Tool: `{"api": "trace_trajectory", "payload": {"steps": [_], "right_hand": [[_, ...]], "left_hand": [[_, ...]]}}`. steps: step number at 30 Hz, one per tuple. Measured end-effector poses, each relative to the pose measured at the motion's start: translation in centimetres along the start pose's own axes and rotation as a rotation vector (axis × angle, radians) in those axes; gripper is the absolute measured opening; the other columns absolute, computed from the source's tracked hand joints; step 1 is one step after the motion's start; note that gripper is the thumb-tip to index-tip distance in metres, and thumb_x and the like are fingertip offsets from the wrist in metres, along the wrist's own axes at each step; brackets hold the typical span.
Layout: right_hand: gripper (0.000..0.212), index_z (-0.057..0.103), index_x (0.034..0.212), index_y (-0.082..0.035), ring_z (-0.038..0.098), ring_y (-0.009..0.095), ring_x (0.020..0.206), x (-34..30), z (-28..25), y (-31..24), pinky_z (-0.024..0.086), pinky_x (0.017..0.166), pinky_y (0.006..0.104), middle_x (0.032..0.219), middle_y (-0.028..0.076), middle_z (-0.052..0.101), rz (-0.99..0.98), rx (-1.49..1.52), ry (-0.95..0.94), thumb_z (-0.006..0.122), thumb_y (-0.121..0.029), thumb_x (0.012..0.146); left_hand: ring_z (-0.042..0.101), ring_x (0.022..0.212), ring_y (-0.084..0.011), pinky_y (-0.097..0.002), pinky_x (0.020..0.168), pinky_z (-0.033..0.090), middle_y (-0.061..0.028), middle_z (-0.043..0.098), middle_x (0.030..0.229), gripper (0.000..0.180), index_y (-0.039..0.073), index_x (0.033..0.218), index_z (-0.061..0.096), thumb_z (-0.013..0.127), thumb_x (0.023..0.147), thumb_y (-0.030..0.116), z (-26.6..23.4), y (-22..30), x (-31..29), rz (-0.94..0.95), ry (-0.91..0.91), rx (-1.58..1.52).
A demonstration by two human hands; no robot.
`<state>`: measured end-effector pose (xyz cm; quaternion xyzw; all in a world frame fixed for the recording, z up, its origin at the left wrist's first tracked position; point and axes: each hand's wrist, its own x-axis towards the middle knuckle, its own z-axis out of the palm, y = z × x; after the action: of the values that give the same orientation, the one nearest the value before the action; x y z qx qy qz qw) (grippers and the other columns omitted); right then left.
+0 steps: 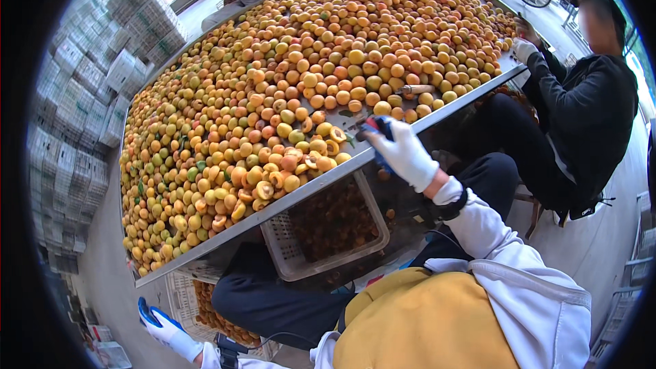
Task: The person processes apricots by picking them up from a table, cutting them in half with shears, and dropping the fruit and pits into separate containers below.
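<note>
The right hand's fingers (380, 130), blue-tipped in a white glove, are curled close together at the near edge of the table (225, 238). Whether they pinch a fruit or a small tool cannot be told, since the tips hide it. The right hand (404, 154) itself hangs over that edge, just beside a patch of halved fruit (320, 152) that lies cut side up. The left hand (164, 328) is well apart, low and off the table's near left corner, with its fingers loosely spread and nothing in them. By the look of it the work is at the fruit along the near edge. A further pick there would call for a short reach into the heap and a light grip, as the fruit looks soft. The apricots (307, 75) cover the whole table, orange toward the far right corner and greener along the left edge, small, round and matt. Under the near edge stands a pale crate (287, 256) holding darker fruit. A co-worker (588, 102) in black sits at the right edge, a gloved hand (525, 48) on the heap. Stacked boxes (75, 102) stand beyond the left edge.
</note>
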<state>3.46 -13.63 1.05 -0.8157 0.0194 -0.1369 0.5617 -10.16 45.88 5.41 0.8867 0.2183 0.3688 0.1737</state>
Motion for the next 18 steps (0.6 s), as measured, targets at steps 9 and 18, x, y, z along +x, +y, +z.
{"api": "trace_trajectory", "payload": {"steps": [9, 18], "right_hand": [[0.027, 0.065, 0.115, 0.003, 0.061, 0.008, 0.059, -1.0, -8.0, 1.5, 0.047, 0.05, 0.0225, 0.077, 0.003, 0.064, 0.116, 0.491, 0.251, 0.054, -0.019, 0.103], [0.023, 0.065, 0.102, 0.003, 0.051, 0.006, 0.06, -2.1, -11.7, 2.7, 0.042, 0.053, 0.0242, 0.07, 0.0, 0.059, 0.081, 0.177, 0.332, 0.06, -0.02, 0.101]], "left_hand": [[0.061, 0.108, -0.0256, -0.0369, 0.093, 0.048, -0.013, 0.065, 0.117, 0.041, 0.001, 0.127, 0.061, 0.072, 0.088, 0.009, 13.8, 33.2, -4.6, 0.623, -0.509, -0.464], [0.059, 0.122, -0.0367, -0.0453, 0.097, 0.051, -0.0176, 0.055, 0.138, 0.061, 0.02, 0.145, 0.046, 0.065, 0.091, 0.04, 31.8, 51.0, -14.5, 1.042, -1.081, 0.034]]}}
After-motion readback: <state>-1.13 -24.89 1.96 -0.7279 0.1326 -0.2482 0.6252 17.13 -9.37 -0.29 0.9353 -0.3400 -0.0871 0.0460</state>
